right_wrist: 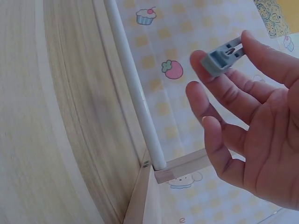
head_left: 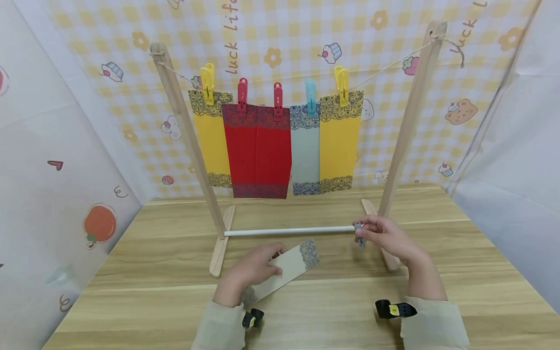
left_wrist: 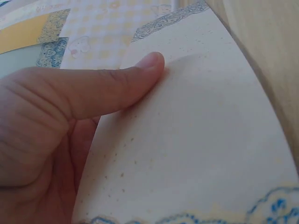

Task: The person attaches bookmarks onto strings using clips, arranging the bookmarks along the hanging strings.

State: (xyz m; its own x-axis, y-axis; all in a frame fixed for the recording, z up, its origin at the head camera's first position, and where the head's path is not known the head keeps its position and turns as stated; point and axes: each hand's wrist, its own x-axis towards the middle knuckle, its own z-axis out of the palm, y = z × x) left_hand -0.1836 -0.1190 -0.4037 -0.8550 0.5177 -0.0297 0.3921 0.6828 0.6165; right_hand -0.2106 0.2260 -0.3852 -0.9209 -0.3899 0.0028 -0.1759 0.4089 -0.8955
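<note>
My left hand (head_left: 258, 265) holds a cream paper strip (head_left: 290, 267) with patterned lace-like ends, tilted low over the table. In the left wrist view the thumb lies across the strip's face (left_wrist: 196, 116), the other fingers hidden behind it. Beside the rack's right post, my right hand (head_left: 385, 236) pinches a grey clothespin (head_left: 359, 235). The right wrist view shows that clothespin (right_wrist: 222, 58) between thumb and index finger, the other fingers loosely bent. Above both hands, a string carries yellow strips (head_left: 339, 146), red strips (head_left: 256, 150) and a pale blue-green strip (head_left: 305, 150), each clipped by a clothespin.
A wooden rack has a left post (head_left: 185, 131), a right post (head_left: 411, 116) and a white crossbar (head_left: 288, 231) between its feet. It stands on a wood-grain table (head_left: 332, 316). A checked cloth (head_left: 284, 29) hangs behind, with white cloth (head_left: 35, 146) at the left side.
</note>
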